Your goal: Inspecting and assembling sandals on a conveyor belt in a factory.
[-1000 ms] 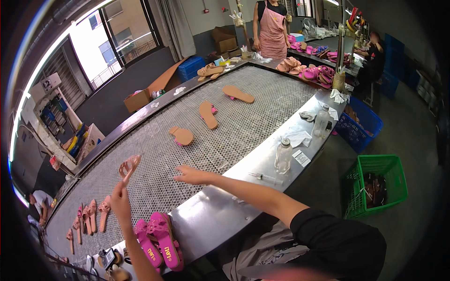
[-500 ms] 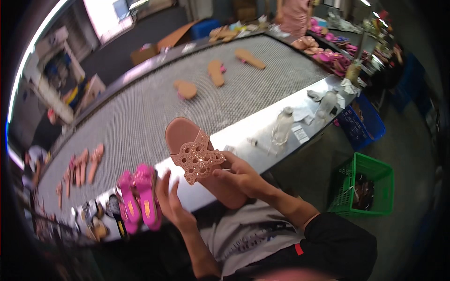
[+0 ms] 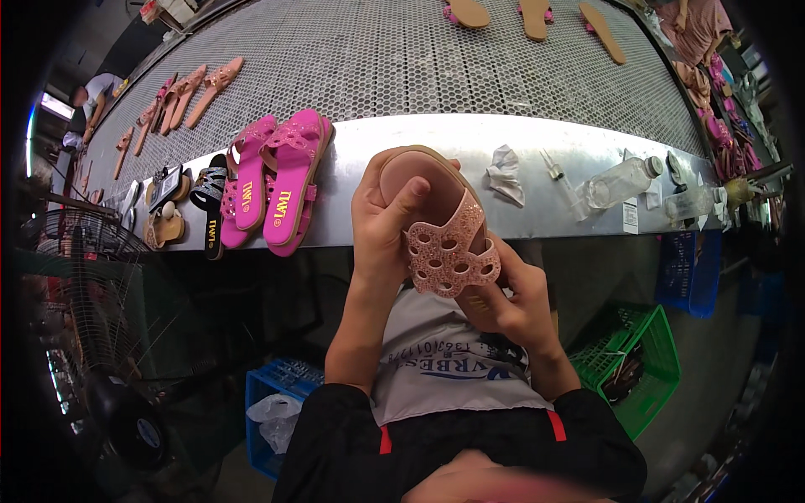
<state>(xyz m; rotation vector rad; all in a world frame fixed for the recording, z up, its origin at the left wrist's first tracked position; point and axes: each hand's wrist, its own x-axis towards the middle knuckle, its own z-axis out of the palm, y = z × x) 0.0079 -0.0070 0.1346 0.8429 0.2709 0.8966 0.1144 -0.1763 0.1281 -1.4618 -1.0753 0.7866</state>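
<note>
A pink-beige slide sandal (image 3: 450, 250) with a glittery strap full of oval holes is held between my two hands, in front of the bench edge. My left hand (image 3: 382, 228) grips its toe end, with the thumb lying on the insole and the fingers behind. My right hand (image 3: 518, 300) is closed round the sandal below the strap, where its fingers are partly hidden. To the left on the metal ledge (image 3: 369, 138) stand bright pink sandals (image 3: 293, 180), and beside them a black sandal (image 3: 212, 201).
Beyond the ledge runs a mesh conveyor (image 3: 352, 80) carrying several sandals. Clear bottles (image 3: 620, 182) and crumpled white paper (image 3: 506, 174) lie on the ledge's right. Below are a green crate (image 3: 633, 369) and a blue crate (image 3: 264, 394); a fan (image 3: 126, 411) stands left. Another person (image 3: 101, 92) is at far left.
My left hand has gone from open beside the sandal to gripping its toe end. The sandal is turned more upright, and the view has swung down and to the right.
</note>
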